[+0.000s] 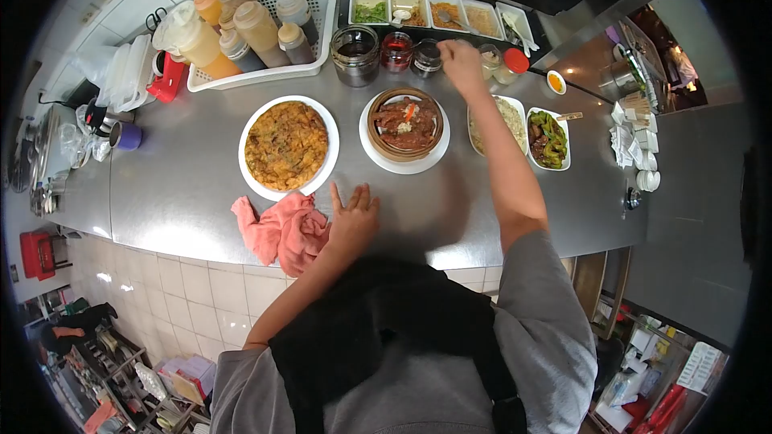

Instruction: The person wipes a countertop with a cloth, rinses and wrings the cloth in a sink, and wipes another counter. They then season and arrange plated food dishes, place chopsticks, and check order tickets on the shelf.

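Note:
My right hand (461, 66) reaches to the row of jars at the back of the steel counter. Its fingers are bunched beside a small dark jar (426, 59); what they pinch, if anything, is hidden. A jar of red contents (396, 53) and a larger dark jar (355, 58) stand to the left. My left hand (354, 215) is over the front of the counter, fingers spread, holding nothing. Beside it lies a pink cloth (285, 229). A browned round omelette-like pancake (286, 145) fills one plate. Sauced meat (405, 124) with an orange garnish sits in a bamboo steamer (374, 130).
Squeeze bottles (261, 32) crowd a white basket (328, 20) at the back left. Trays of toppings (370, 10) line the back. Under my right arm is a rice-like dish (510, 116), beside a dish of greens and meat (549, 141). A red-lidded jar (513, 63) stands behind.

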Demonstrator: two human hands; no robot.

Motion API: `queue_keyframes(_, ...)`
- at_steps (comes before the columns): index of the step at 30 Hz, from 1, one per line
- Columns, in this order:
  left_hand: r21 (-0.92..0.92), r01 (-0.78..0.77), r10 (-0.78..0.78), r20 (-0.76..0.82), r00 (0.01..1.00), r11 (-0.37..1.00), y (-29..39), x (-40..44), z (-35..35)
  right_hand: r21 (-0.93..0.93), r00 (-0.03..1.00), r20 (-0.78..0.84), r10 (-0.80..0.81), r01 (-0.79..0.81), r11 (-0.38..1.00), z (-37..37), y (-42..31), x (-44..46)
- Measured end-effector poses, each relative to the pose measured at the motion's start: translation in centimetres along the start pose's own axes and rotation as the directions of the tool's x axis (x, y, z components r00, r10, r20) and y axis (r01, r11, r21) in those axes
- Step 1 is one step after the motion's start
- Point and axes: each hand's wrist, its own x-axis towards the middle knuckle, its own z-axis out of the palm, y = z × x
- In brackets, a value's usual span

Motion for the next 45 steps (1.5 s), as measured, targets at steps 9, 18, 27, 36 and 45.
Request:
queue_keyframes(9, -0.882, 0.439, -0.412, 0.469, 0.781, -0.171, -3.2, 6.3, 1.3, 0.616, 0.800, 0.155, 0.580, -0.537, 0.576, 0.2, -0.4, -0.7)
queue_keyframes(18, -0.905, 0.385, -0.456, 0.423, 0.783, -0.180, -2.9, 9.7, 2.6, 0.704, 0.782, 0.087, 0.617, -0.486, 0.518, -1.6, -0.8, -0.7)
queue_keyframes(27, -0.916, 0.391, -0.456, 0.386, 0.802, -0.088, -3.3, 9.6, 3.3, 0.700, 0.804, 0.042, 0.593, -0.447, 0.556, -1.7, -1.2, -1.2)
queue_keyframes(36, -0.922, 0.383, -0.518, 0.357, 0.777, -0.060, -2.7, 9.6, 3.3, 0.108, 0.987, -0.128, 0.101, -0.087, 0.990, 0.4, -0.4, -1.1)
queue_keyframes(45, -0.925, 0.377, -0.504, 0.350, 0.790, -0.052, -2.7, 9.6, 3.3, 0.411, 0.878, 0.012, 0.479, -0.441, 0.798, 0.0, -0.9, -0.2)
